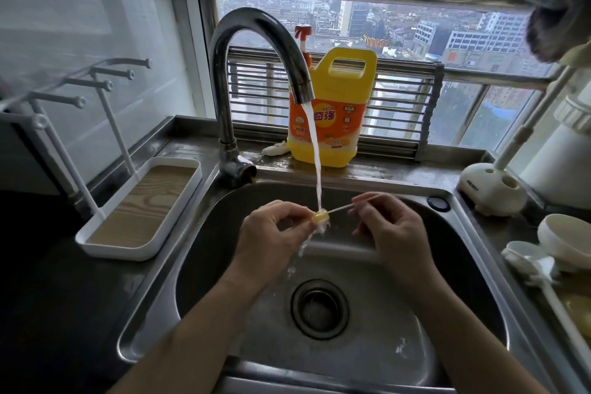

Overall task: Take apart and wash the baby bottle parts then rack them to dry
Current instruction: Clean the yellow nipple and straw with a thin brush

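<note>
Over the steel sink (473, 269), my left hand (271, 230) pinches a small yellow bottle part (320, 217) under the water running from the tap (256, 41). My right hand (393, 227) pinches a thin white stick-like brush (348, 205) whose tip goes into the yellow part. A white drying rack (112, 221) with a wood-grain tray and empty pegs stands on the counter to the left. More white bottle parts (566, 240) lie on the counter at the right.
A yellow detergent jug (332, 125) stands behind the tap on the sink ledge. A white brush holder (492, 192) sits at the sink's back right corner. The drain (319, 309) is in the basin below my hands. A window lies behind.
</note>
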